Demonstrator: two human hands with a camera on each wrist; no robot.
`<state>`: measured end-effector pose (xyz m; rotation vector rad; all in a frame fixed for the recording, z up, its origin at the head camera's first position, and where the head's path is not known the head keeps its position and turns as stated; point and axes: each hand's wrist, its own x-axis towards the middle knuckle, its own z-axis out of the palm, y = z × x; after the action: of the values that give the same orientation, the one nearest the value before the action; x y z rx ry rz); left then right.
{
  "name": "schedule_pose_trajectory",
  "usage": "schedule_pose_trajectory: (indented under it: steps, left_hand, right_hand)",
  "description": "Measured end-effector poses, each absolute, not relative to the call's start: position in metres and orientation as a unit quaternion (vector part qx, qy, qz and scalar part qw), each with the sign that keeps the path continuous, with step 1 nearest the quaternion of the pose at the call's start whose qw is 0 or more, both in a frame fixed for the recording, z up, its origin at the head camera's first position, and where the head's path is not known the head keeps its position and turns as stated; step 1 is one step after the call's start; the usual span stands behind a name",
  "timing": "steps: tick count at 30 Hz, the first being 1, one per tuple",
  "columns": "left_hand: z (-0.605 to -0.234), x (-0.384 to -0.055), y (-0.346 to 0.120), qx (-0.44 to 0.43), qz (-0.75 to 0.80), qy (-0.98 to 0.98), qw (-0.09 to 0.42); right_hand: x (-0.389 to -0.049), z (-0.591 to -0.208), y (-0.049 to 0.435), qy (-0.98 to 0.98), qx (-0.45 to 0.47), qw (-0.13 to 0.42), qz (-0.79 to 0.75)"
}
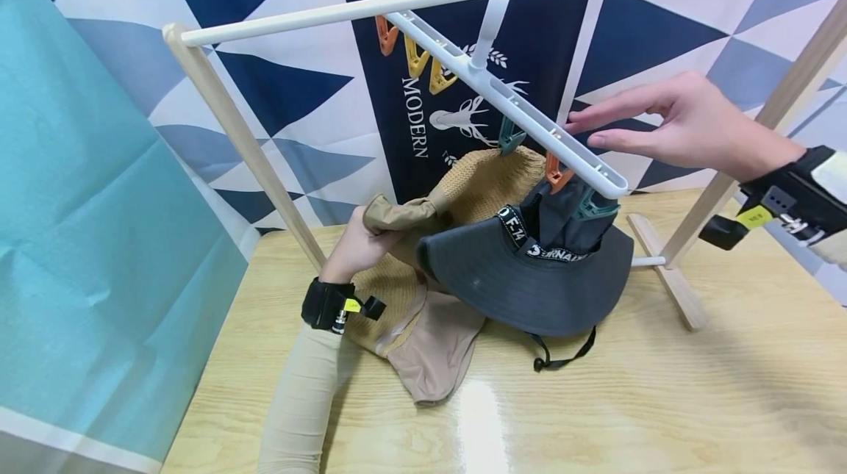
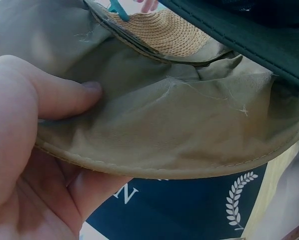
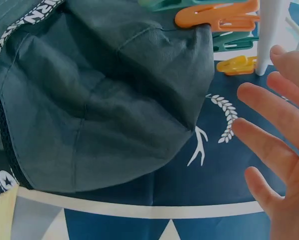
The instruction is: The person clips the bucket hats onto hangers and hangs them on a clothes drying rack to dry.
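Observation:
My left hand (image 1: 357, 246) pinches the cloth brim of a tan straw hat (image 1: 486, 180), thumb on top and fingers beneath. In the left wrist view the olive brim (image 2: 189, 130) spreads out from my thumb. The straw crown hangs from a teal clip (image 1: 509, 137) on a white clip hanger (image 1: 463, 66). A dark wide-brimmed hat (image 1: 529, 290) with lettered trim hangs in front from an orange clip (image 1: 557, 173) and a teal clip (image 1: 591, 206). My right hand (image 1: 688, 125) is beside the hanger's near end, fingers extended and apart in the right wrist view, holding nothing.
The hanger hooks over the white rod (image 1: 278, 22) of a wooden rack. One orange clip (image 1: 386, 37) and two yellow clips (image 1: 440, 77) hang at its far end. A beige cloth piece (image 1: 437, 356) rests on the wooden table (image 1: 595, 415), near the dark hat's cord (image 1: 562, 362).

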<state>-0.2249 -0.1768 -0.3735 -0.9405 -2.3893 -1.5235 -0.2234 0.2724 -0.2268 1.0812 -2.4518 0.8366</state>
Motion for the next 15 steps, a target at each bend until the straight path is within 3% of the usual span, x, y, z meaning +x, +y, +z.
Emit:
schedule_pose_trajectory:
  steps: [15]
  left_hand:
    - [-0.373, -0.225, -0.176, -0.328, -0.514, -0.789, 0.074]
  right_hand:
    - [-0.205, -0.24, 0.269, -0.819, 0.395, 0.221, 0.354]
